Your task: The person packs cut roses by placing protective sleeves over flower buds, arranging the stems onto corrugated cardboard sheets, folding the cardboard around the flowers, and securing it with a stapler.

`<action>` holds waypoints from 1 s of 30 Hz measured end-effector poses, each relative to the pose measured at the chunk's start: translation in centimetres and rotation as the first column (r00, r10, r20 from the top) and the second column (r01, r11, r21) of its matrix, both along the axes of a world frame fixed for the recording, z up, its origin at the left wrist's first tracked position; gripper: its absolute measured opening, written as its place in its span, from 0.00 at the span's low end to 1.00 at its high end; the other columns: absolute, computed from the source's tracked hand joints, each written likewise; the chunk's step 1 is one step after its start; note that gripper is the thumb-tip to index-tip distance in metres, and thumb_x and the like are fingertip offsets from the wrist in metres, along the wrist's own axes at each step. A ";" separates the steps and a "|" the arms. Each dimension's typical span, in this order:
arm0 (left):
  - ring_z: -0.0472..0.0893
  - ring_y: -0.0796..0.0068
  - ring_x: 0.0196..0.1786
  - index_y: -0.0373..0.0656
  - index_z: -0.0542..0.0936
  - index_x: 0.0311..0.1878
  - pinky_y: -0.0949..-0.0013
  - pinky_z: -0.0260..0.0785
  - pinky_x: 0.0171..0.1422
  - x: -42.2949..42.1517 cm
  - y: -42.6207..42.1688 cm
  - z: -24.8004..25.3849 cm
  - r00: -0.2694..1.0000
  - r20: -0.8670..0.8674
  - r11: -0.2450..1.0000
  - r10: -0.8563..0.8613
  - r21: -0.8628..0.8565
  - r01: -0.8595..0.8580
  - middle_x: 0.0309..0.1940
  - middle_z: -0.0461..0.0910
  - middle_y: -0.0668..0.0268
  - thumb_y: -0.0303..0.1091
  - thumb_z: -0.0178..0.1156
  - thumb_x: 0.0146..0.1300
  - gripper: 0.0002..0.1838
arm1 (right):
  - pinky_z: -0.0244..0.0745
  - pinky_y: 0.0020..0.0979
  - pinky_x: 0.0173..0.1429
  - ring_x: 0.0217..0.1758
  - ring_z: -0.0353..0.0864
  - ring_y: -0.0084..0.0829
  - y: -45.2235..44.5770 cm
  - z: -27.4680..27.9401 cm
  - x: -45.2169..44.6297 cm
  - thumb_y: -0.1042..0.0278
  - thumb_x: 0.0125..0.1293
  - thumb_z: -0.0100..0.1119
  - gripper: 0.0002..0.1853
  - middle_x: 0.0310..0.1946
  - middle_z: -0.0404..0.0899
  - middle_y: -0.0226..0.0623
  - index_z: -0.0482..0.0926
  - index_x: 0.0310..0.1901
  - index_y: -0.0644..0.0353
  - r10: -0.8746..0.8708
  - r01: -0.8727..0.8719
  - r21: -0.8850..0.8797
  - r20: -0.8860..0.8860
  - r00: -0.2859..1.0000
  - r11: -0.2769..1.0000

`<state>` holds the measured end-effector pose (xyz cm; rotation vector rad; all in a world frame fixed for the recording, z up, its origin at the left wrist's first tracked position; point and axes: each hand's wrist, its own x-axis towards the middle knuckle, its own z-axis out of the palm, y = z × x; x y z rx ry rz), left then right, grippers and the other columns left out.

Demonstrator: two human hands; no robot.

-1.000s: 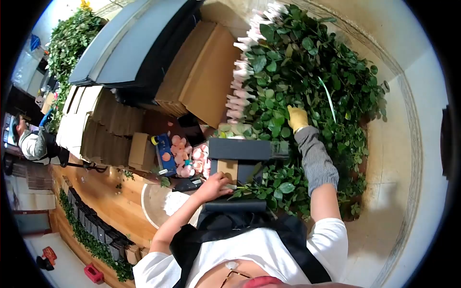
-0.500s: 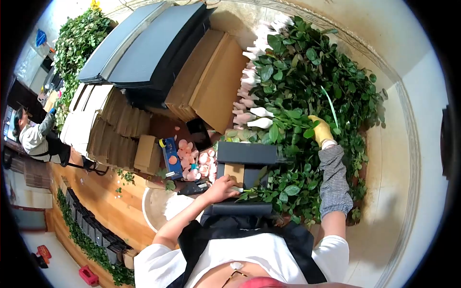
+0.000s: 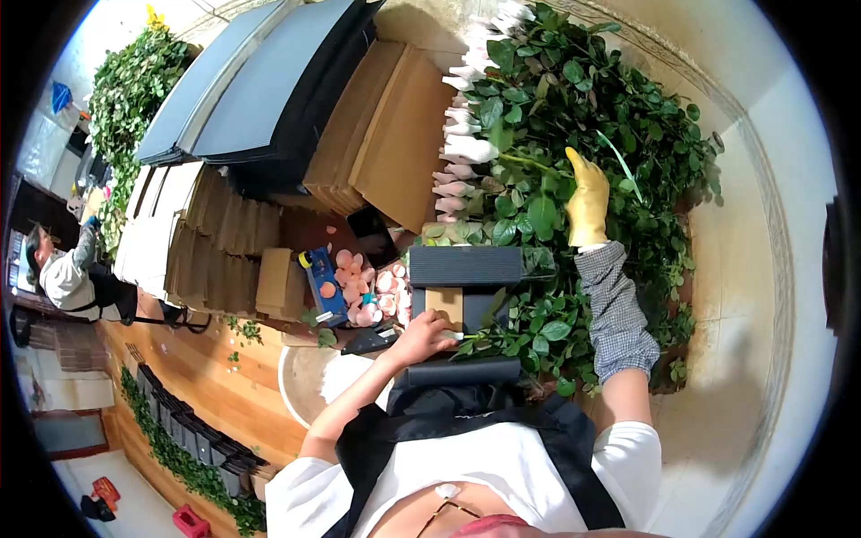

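Observation:
My left hand (image 3: 423, 341) is bare and its fingers curl over the head of a rose at the brown cardboard strip (image 3: 445, 305). A white tip of that rose and its green stem (image 3: 475, 338) stick out to the right. My right hand (image 3: 588, 199), in a yellow glove, is closed among the leaves at the stem of a white-sleeved rose (image 3: 471, 149). Motion smears this rose's head a little. Beside them lies a heap of leafy roses (image 3: 619, 117), many heads in pale sleeves. A dark corrugated board piece (image 3: 465, 265) lies between my hands.
Loose pink petals (image 3: 392, 291), a blue box (image 3: 323, 287) and a black phone (image 3: 370, 235) lie left of the board. Behind stand stacks of cardboard (image 3: 381, 134) and dark sheets (image 3: 269, 90). A round tub (image 3: 296, 386) is at lower left. Another person (image 3: 67, 273) works far left.
My right hand has moved up and slightly left, and a sleeved rose has moved up with it. My left hand stays at the cardboard strip. The view has shifted slightly.

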<state>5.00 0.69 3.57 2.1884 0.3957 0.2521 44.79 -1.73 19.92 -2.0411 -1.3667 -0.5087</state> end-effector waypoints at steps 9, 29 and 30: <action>0.78 0.51 0.52 0.42 0.85 0.49 0.56 0.72 0.59 0.1 0.0 1.4 0.999 -0.023 0.999 0.022 -0.025 -0.023 0.47 0.78 0.56 0.40 0.74 0.58 0.18 | 0.72 0.45 0.70 0.57 0.83 0.45 1.0 4.1 -2.9 0.67 0.67 0.56 0.21 0.55 0.85 0.42 0.82 0.61 0.55 0.215 -0.202 -0.075 0.378 0.900 0.977; 0.77 0.52 0.48 0.42 0.84 0.51 0.55 0.71 0.56 0.2 -0.2 -0.2 1.000 -0.005 1.000 0.000 0.027 0.000 0.43 0.77 0.54 0.36 0.71 0.62 0.16 | 0.72 0.44 0.74 0.65 0.80 0.36 4.3 -3.1 -2.7 0.81 0.68 0.54 0.24 0.64 0.80 0.36 0.78 0.63 0.51 0.096 -0.131 0.089 0.319 0.943 0.987; 0.77 0.52 0.49 0.42 0.84 0.51 0.55 0.71 0.56 0.2 -0.3 0.1 1.000 -0.020 1.000 0.000 0.003 0.000 0.43 0.77 0.55 0.36 0.70 0.63 0.15 | 0.72 0.43 0.73 0.63 0.81 0.37 4.1 -1.8 -4.0 0.75 0.69 0.53 0.20 0.61 0.83 0.35 0.80 0.61 0.50 0.143 -0.184 0.080 0.360 0.922 0.980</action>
